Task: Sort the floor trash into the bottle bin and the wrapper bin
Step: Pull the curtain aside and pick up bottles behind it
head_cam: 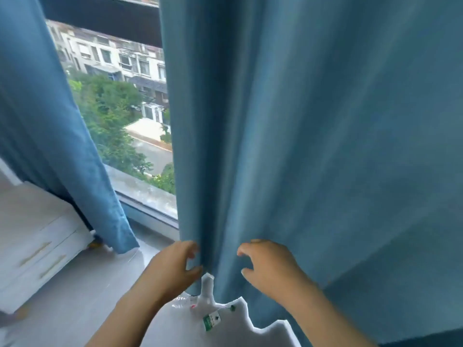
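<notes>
A clear plastic bottle [211, 321] with a green and white label and a green cap lies on the pale floor [95, 294] under the hem of the blue curtain [313, 159]. A second, crumpled clear bottle [184, 302] lies just left of it, partly hidden by my left forearm. My left hand [172, 265] pinches the curtain's left edge between thumb and fingers, just above the bottles. To its right, my right hand [269, 265] hovers against the curtain with half-curled fingers and holds nothing. No bin is in view.
A white drawer cabinet [35, 241] with gold handles stands at the left. Another blue curtain panel [50, 136] hangs at the upper left. Between the panels a window [125, 116] reaches nearly down to the floor. The curtain covers the whole right side.
</notes>
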Demonstrator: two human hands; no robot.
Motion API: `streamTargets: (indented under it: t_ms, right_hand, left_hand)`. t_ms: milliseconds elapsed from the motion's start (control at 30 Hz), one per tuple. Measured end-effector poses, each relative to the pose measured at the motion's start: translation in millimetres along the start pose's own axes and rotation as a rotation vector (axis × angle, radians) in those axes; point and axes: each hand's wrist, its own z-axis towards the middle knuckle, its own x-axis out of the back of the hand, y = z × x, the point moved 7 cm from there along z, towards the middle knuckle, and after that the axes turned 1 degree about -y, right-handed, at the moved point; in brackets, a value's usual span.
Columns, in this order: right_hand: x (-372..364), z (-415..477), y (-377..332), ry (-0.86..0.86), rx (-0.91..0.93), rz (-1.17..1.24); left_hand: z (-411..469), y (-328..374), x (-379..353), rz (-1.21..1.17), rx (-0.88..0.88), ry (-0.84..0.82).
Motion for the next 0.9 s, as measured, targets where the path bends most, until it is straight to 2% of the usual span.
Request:
streamTargets:
  t_ms: [267,433,667,900]
  right_hand:
    - [-32.6,90.0,-93.8,-0.157,0.256,-0.087]
    - [-51.4,155.3,-128.8,-0.205,0.362,-0.086]
    - [-98.1,272.9,-148.9,-0.226,0.446,-0.113]
    - [-185.9,366.7,-157.2,-0.254,0.408,-0.125]
  left_hand:
    - [-27.3,-112.9,22.8,-0.128,0.289,0.080]
    - [-6.0,-161.3,35.7,-0.143,0.415,0.108]
    - [58.8,-236.0,37.1,-0.164,0.551,0.141]
    - [115.9,-330.5,-4.4,-0.130,0.596,0.083]
